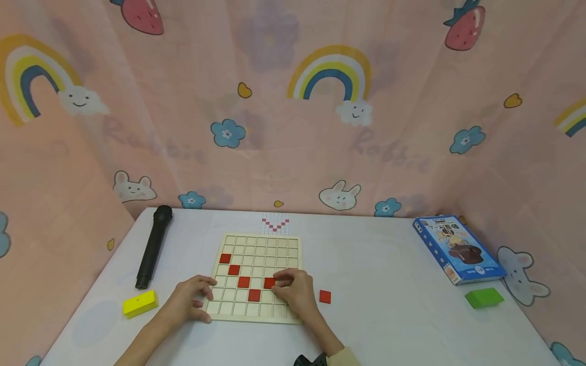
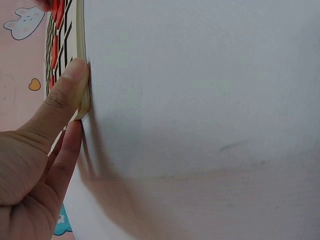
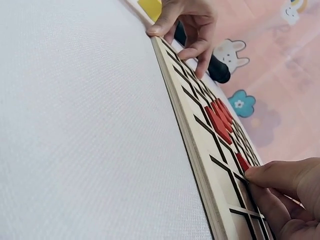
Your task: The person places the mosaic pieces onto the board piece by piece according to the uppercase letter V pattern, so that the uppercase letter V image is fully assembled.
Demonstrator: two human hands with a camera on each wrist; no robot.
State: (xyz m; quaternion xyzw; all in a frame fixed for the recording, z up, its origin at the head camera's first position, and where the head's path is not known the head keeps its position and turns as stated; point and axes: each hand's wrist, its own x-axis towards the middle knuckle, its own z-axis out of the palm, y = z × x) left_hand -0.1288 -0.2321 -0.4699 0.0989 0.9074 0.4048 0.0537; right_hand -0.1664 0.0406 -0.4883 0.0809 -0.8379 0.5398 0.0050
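Black cylindrical microphone (image 1: 154,246) lies along the far-left part of the white desk (image 1: 389,315), with a yellow rectangular block (image 1: 140,303) just below it near the left edge. Left hand (image 1: 189,300) rests at the near-left corner of the pale wooden grid board (image 1: 263,244), fingers fairly straight; its thumb presses the board's side rim, nothing held. Board sits mid-desk, near edge close to the person, far edge beside a small printed pattern card (image 1: 275,224). Four red square tiles (image 1: 234,270) run diagonally down to the right across the grid, then the line turns back up. Right hand (image 1: 293,291) lies on the board's near-right part, fingertips curled and pinching a red square tile (image 1: 269,282) down into a cell. A loose red square tile (image 1: 325,297) sits on the desk just right of the board, apart from the hand. Wide bare desk stretches right of that tile. Blue picture box (image 1: 458,249) lies near the far-right edge, a green rectangular block (image 1: 484,298) just below it. Pink cartoon-print curtain (image 1: 293,127) closes in the desk at back and both sides.
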